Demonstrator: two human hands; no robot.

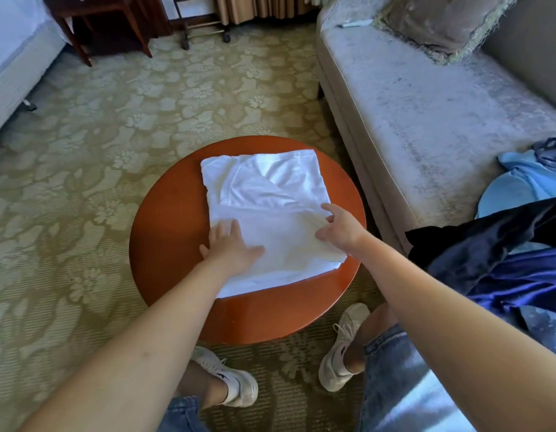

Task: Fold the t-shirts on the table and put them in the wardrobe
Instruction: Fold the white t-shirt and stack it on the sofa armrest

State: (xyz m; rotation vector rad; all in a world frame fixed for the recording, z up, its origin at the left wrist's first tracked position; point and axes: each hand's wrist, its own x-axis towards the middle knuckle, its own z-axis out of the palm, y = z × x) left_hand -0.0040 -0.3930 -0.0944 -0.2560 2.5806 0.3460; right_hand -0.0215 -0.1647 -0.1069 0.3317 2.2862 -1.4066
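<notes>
Here left hand (230, 244) presses, right hand (339, 227) pinches one t-shirt (270, 182).

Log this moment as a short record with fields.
table: round, reddish wood
t-shirt: white, partly folded, lying on the table
left hand: pressed flat on the t-shirt
right hand: pinches the t-shirt's right edge, lifting a fold
sofa: grey, to the right, holds a heap of blue clothes
</notes>
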